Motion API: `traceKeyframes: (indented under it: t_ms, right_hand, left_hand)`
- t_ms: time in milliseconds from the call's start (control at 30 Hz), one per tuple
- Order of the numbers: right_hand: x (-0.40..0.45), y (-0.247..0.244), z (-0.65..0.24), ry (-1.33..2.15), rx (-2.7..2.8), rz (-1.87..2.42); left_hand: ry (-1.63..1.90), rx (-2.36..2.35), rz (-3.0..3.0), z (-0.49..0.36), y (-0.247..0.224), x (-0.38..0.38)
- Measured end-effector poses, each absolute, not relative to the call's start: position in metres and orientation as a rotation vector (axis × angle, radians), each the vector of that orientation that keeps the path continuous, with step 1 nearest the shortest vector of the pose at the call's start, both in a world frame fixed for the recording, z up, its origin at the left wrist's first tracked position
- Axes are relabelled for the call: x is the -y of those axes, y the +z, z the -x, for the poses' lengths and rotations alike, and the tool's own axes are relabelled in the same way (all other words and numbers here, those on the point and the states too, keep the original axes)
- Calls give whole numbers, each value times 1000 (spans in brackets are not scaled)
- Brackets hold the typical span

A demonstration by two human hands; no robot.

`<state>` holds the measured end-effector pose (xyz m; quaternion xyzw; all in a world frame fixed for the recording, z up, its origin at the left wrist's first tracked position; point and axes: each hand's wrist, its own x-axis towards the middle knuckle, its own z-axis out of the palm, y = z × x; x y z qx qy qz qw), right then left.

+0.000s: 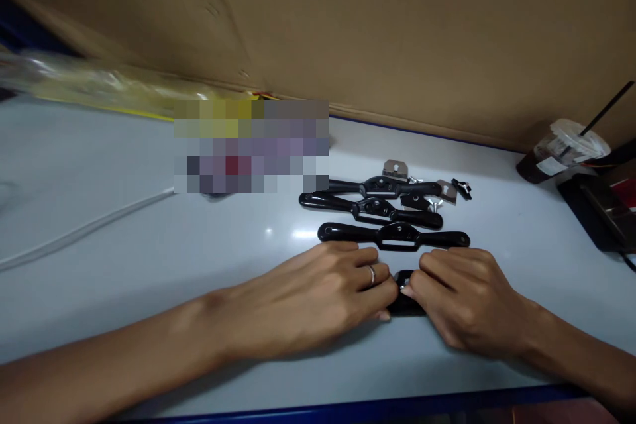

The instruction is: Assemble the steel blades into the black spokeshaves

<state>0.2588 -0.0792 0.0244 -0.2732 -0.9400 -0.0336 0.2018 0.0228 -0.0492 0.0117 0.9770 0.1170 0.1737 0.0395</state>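
Near the front of the white table, a black spokeshave (408,307) lies mostly hidden under my hands. My left hand (342,295) wears a ring and closes over the spokeshave's left side. Curled around the right side is my right hand (464,298), its thumb at a small silvery screw in the middle. Just beyond my fingers lie three black spokeshave bodies, the nearest body (397,236), a middle body (372,209) and a far body (380,187). Around them are a steel blade (395,169), a second blade (448,192), a black cap (416,201) and a wing screw (435,206).
At the right stand a lidded plastic cup (554,156) with a dark drink and straw, and a black stand (591,209). A white cable (94,225) runs across the left. Yellow plastic packaging (124,89) lies along the cardboard wall (397,33). A blurred patch hides something at centre left.
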Motion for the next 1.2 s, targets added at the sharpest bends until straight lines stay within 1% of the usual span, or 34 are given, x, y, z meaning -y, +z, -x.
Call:
traceKeyframes:
  t_ms: [100,300,433,533,733,1033,1200]
  right_hand:
    - [80,28,-260,-23,2654,857]
    - [70,59,-281,558,2824,1322]
    - [67,68,-288,676,2901,1369]
    - [71,68,-286,656,2920,1345]
    - [82,62,-281,415,2965,1332]
    - [78,64,-288,247,2953,1209]
    - [77,65,-295,191,2960,1292]
  left_hand:
    - [534,-358,-2996,-23,11,50]
    - [538,-434,-2976,-22,6,50]
    - [514,-455,-2970,-22,6,49]
    - [540,-459,-2961,-22,9,50]
    - [686,-535,-3010,-23,13,50]
    - [679,-551,-2988,-20,12,47]
    - [868,-787,-2963,-17,14,40]
